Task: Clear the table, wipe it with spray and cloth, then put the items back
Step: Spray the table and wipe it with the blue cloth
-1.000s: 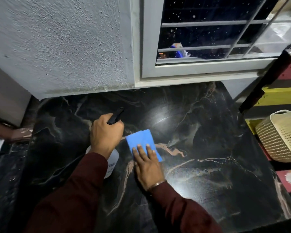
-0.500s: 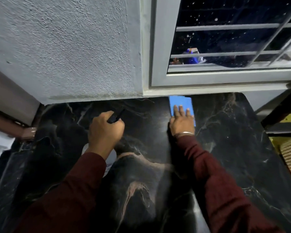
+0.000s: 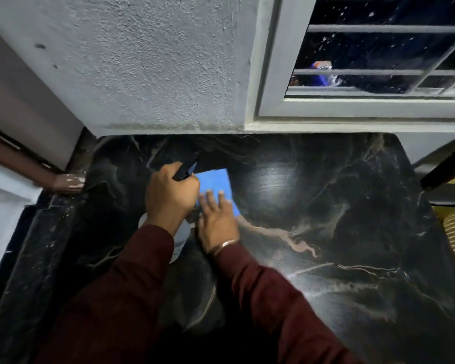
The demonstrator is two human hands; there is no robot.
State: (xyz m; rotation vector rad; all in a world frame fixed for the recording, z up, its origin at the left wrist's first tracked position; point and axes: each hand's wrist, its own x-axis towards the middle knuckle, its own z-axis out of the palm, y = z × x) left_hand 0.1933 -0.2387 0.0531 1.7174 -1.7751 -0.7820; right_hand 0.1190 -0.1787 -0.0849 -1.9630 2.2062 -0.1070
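Blue cloth [image 3: 216, 183] is lying near the table's [image 3: 352, 232] far edge under the flat-fingered right hand [image 3: 217, 222]; the left hand [image 3: 170, 195] is gripping the spray bottle [image 3: 180, 239].

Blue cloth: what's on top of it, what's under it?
The right hand presses flat on the blue cloth, covering its near part. Under it lies the black marble table; the covered patch cannot be seen.

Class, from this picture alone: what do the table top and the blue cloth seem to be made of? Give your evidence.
Table top: probably polished black marble or a marble-look laminate; it is glossy, with pale veins and a lamp glare. Blue cloth: soft matte fabric, perhaps microfibre; it lies flat under the right hand.
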